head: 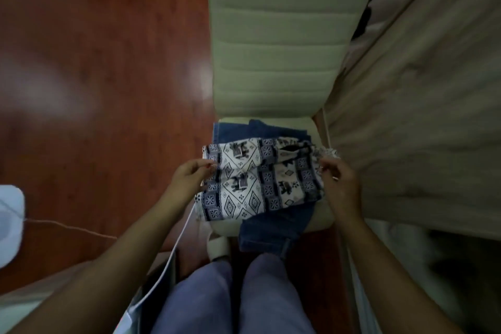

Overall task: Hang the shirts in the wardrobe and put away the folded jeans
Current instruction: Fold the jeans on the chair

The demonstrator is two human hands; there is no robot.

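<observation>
At frame centre a patterned cloth lies folded on blue jeans, both on the cream chair seat. The left hand pinches the cloth's left edge; the right hand has curled fingers at its right edge, grip unclear. A beige panel crowds the right side, close beside the chair. Red-brown floor fills the left, with a white cable and a white object at the left edge

Looks like a bedroom at home: glossy red wood floor, a padded cream chair stacked with clothes, and a bed just right of it.
</observation>
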